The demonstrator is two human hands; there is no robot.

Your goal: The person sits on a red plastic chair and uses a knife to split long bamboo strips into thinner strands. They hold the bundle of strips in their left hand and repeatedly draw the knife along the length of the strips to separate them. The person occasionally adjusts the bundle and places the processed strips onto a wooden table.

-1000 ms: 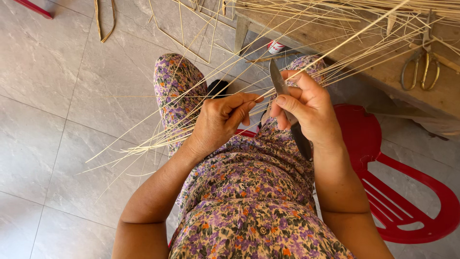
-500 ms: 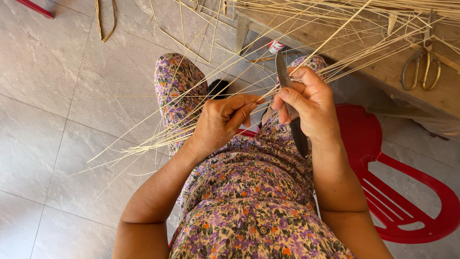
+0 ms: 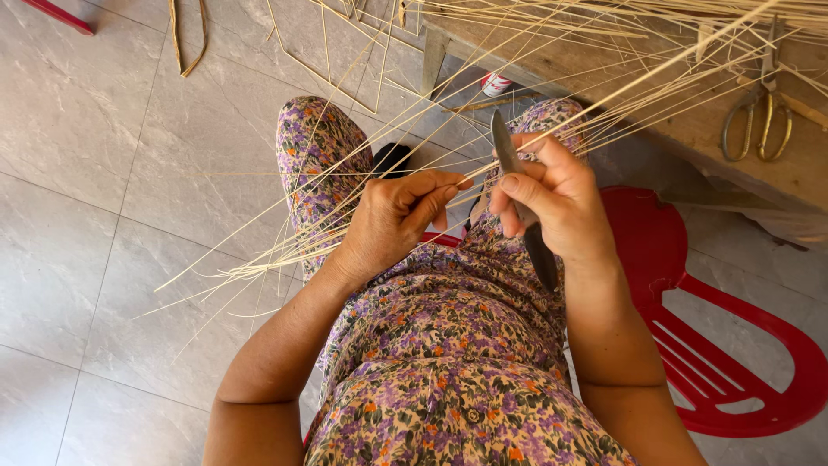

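Note:
My right hand (image 3: 552, 203) grips a dark knife (image 3: 505, 152), blade pointing up and away, handle running down past the wrist. My left hand (image 3: 398, 216) pinches a thin pale bamboo strip (image 3: 604, 95) just left of the blade. That strip runs up to the right toward the wooden bench. A loose bundle of similar strips (image 3: 285, 250) fans across my lap and down to the left over the floor. I sit in a floral dress (image 3: 448, 345), both hands above my knees and close together.
A wooden bench (image 3: 690, 112) at the upper right carries more strips and a pair of scissors (image 3: 759, 121). A red plastic chair (image 3: 716, 345) lies at my right. Grey floor tiles (image 3: 103, 173) spread to the left. A small red-and-white can (image 3: 495, 84) stands under the bench.
The knife has tilted more upright and shifted slightly left toward my left hand. My left fingers have slid along the strip toward the blade.

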